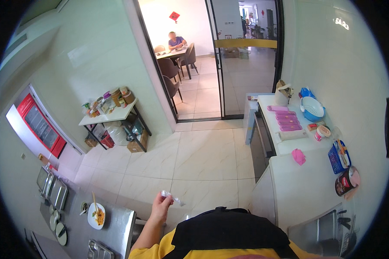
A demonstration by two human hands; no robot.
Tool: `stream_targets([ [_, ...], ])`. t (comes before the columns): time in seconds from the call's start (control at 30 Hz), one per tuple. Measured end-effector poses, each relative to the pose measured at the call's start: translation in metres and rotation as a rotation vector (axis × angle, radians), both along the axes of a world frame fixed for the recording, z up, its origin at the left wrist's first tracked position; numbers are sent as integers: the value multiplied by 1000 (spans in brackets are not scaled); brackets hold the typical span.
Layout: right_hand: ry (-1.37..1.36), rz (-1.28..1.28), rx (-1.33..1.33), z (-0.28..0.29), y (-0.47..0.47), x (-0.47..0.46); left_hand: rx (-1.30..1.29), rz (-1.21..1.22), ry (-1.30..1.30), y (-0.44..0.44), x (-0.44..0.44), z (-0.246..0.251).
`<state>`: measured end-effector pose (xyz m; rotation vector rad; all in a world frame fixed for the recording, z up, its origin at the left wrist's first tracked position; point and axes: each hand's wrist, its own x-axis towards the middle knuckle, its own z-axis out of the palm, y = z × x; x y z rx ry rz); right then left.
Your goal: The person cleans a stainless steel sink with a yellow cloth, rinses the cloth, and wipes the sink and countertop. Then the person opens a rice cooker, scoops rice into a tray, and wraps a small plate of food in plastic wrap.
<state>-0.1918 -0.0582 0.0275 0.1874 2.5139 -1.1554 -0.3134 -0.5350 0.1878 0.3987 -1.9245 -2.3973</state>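
My left hand [161,206] is raised over the tiled floor, left of my black apron [227,230]. Between its thumb and fingers is a small crumpled piece of clear-and-white wrapping [178,199], its free end pointing right. My right hand is out of view. On the steel table [116,217] to my left stands a white plate of food [94,222] with wooden chopsticks [94,199] resting on it. A small bowl of dark sauce [84,206] with a spoon sits beside the plate.
Steel trays [56,194] lie on the left table. Along the right wall, a white counter [298,187] bears a pink cloth [298,157], a blue colander [312,107] and a blue basket [338,157]; a sink [317,230] adjoins it. Beyond the sliding door [246,71], a person [176,42] sits at a table.
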Motion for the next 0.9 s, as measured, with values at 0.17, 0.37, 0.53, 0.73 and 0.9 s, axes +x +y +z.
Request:
stream_targets([
  [0.17,-6,-87,-68,13,-34,-29,8,-103,-11,-21,1,-4],
  [0.37,-8,-128,-111,20,-53,-46,19,-128,41,-42,0,-6],
  [0.53,-25,-156,-129,21,-61,-50,-91,-58,126,-51,-16,28],
  [0.73,-51,-194,-140,23,-66,-52,-108,157,1024,-78,-64,199],
  [0.9,-60,-224,-160,24,-68,-51,-185,339,1510,-66,-73,320],
])
